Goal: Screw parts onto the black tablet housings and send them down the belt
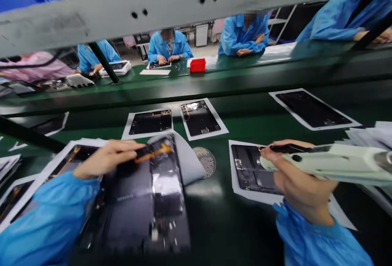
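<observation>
My left hand (105, 157) grips the top edge of a dark tablet housing (131, 213), which is tilted up and blurred by motion. An orange flex cable (156, 151) runs near its top, and a white paper sheet (190, 159) sticks out behind it. My right hand (301, 182) is wrapped around a pale green electric screwdriver (343, 162), whose tip end points left. Below that hand, another open tablet housing (249, 174) rests on white paper, partly covered by the hand. A round perforated metal dish (206, 162) lies between the hands.
More tablet housings (150, 122) (200, 119) (312, 106) lie on paper along the green bench. Stacked housings (69, 164) stand at left. A grey beam (183, 4) crosses overhead. Co-workers in blue (170, 47) sit opposite, near a red box (197, 65).
</observation>
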Tool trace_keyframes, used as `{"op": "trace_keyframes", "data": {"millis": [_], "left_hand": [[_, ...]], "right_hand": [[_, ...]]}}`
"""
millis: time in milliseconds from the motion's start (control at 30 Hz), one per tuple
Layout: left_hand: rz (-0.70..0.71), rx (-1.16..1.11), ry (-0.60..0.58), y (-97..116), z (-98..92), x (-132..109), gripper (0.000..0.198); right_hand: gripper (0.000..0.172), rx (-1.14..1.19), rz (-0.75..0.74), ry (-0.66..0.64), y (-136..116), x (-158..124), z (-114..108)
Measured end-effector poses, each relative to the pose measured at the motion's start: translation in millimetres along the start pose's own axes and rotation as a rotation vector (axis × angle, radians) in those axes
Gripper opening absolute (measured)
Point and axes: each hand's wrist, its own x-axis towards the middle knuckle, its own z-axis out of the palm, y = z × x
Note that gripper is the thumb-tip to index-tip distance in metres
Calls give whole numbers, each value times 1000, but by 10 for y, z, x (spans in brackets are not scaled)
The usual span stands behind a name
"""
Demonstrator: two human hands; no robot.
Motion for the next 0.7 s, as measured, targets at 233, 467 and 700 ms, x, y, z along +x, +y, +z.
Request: {"op": "trace_keyframes", "data": {"millis": [233, 467, 700], "left_hand": [[162, -325, -453, 98, 1923, 437, 34], [136, 249, -226, 484, 2466, 542, 42], [318, 540, 107, 372, 2551, 316, 18]], "right_hand": [[18, 58, 56, -151, 23, -89, 164], [19, 100, 194, -346, 246, -196, 370], [19, -29, 240, -459, 605, -352, 371]]}}
